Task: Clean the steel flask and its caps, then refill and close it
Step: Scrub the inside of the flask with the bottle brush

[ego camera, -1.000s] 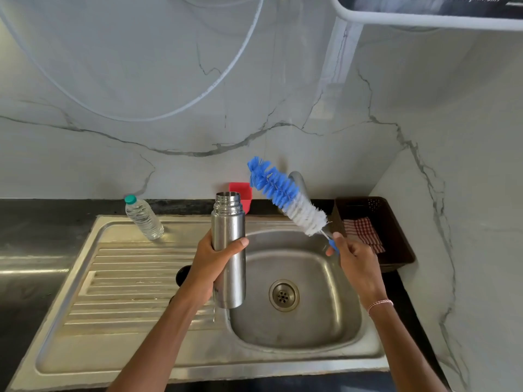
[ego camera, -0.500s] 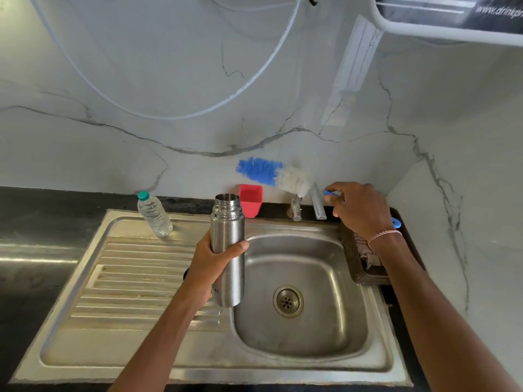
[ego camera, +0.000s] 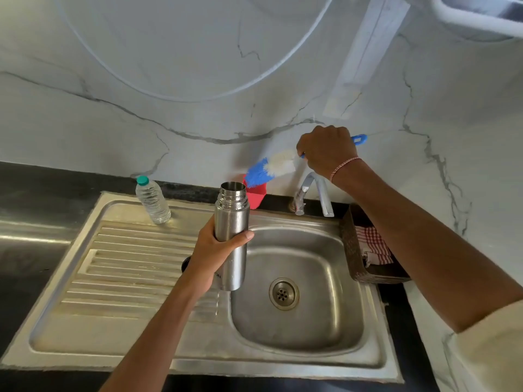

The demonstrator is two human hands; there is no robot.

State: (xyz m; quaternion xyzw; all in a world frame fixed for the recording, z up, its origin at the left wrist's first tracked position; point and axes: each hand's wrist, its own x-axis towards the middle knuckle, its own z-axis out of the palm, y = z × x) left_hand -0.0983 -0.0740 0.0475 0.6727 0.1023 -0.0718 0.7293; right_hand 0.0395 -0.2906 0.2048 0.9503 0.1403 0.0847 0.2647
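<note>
My left hand [ego camera: 215, 250] grips the open steel flask [ego camera: 232, 222] upright over the left rim of the sink basin [ego camera: 311, 321]. Its mouth is uncapped. My right hand [ego camera: 325, 151] holds the bottle brush [ego camera: 268, 168] by its blue handle, raised near the wall above the tap [ego camera: 308, 193]. The blue and white bristle head points down-left, above and to the right of the flask's mouth and in front of a red cup [ego camera: 256, 196]. A dark round object [ego camera: 186, 263] lies on the drainboard, mostly hidden behind my left wrist.
A small plastic water bottle [ego camera: 152, 200] stands at the back of the drainboard [ego camera: 127, 264]. A dark basket [ego camera: 356, 256] with a checked cloth [ego camera: 373, 244] sits right of the sink. The marble wall rises behind.
My right hand lifted the brush from over the basin up toward the wall, turning the bristle head to point down-left at the flask. The flask stayed in my left hand.
</note>
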